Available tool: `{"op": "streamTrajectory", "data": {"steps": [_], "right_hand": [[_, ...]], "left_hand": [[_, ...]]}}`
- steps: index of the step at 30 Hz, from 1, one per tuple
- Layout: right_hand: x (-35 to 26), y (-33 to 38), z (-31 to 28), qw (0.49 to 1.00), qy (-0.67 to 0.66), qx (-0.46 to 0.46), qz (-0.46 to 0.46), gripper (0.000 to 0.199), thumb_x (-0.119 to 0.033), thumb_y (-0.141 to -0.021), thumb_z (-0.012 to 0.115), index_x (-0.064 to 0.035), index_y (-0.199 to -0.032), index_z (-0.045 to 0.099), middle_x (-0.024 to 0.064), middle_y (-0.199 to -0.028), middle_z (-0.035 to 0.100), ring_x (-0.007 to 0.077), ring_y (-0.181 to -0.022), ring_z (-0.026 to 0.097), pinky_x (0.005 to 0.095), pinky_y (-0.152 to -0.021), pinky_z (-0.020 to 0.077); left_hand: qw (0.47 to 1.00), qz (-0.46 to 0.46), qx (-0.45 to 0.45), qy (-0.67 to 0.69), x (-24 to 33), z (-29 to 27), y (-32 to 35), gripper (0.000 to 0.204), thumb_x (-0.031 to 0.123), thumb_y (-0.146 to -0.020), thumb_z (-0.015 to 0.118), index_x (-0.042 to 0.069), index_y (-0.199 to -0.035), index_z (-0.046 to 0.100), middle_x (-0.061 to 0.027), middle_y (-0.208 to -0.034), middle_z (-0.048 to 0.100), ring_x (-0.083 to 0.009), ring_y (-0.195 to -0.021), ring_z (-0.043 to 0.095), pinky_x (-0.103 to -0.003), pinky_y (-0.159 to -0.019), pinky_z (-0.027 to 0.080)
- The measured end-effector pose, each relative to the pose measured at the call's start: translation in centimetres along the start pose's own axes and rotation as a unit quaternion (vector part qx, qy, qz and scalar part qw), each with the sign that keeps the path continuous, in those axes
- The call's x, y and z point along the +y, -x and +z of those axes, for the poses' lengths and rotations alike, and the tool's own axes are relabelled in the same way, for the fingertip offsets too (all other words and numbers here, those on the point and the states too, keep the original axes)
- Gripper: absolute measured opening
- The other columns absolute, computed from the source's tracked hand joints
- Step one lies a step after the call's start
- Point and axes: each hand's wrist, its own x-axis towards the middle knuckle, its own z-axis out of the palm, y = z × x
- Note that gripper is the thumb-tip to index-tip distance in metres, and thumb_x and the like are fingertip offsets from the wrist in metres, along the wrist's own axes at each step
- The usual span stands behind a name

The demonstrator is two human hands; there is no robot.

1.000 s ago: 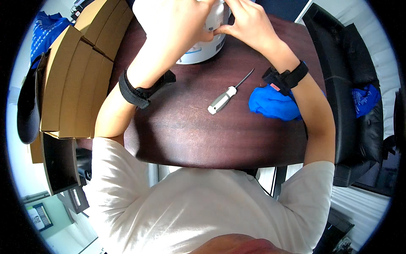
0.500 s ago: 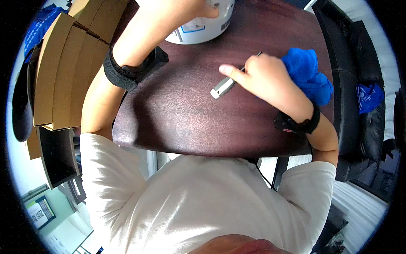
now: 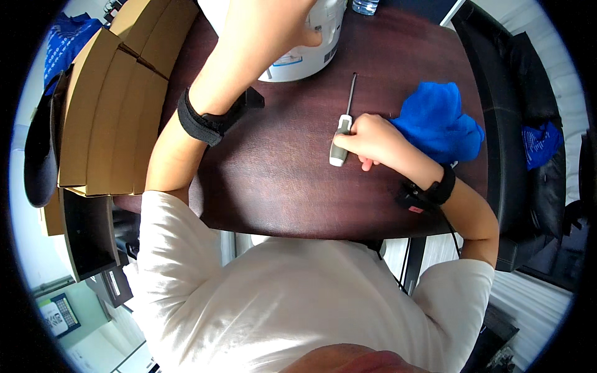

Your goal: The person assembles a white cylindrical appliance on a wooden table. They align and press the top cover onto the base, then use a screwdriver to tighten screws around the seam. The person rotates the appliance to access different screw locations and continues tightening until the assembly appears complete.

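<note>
The right hand (image 3: 371, 140) has left the white appliance (image 3: 305, 43) and grasped the screwdriver (image 3: 341, 140).

Your right hand (image 3: 372, 142) grips the grey-handled screwdriver (image 3: 343, 128) lying on the dark wooden table (image 3: 280, 180), while your left hand (image 3: 297, 25) rests against the white round appliance (image 3: 311, 50).

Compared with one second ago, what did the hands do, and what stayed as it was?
The right hand left the white appliance, came down to the table and closed its fingers on the screwdriver handle; the tool now lies nearly straight away from the person. The left hand stayed on the appliance. The blue cloth and the cardboard boxes did not move.
</note>
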Motion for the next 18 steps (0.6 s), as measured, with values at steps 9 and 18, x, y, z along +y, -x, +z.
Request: {"op": "streamTrajectory", "data": {"steps": [9, 18], "right_hand": [[1.3, -0.1, 1.6, 0.984, 0.039, 0.139, -0.106, 0.040, -0.039, -0.079, 0.065, 0.0000, -0.070, 0.065, 0.0207, -0.064, 0.064, 0.0370, -0.062, 0.065, 0.0423, -0.059, 0.0525], [5.1, 9.1, -1.7, 0.937, 0.009, 0.311, -0.159, 0.026, -0.017, -0.083, 0.071, -0.0018, -0.100, 0.058, 0.0168, -0.079, 0.064, 0.0282, -0.068, 0.065, 0.0342, -0.060, 0.0479]], "left_hand": [[0.999, -0.028, -0.024, 0.004, -0.2, 0.7, 0.2, 0.064, 0.029, -0.063, 0.083, 0.007, -0.116, 0.054, -0.0236, -0.091, 0.064, -0.0382, -0.086, 0.065, -0.044, -0.074, 0.052], [0.996, -0.020, 0.070, -0.055, -0.2, 1.4, 0.9, 0.058, 0.032, -0.060, 0.080, 0.024, -0.113, 0.058, -0.0117, -0.071, 0.064, -0.0272, -0.070, 0.068, -0.036, -0.055, 0.053]]}}
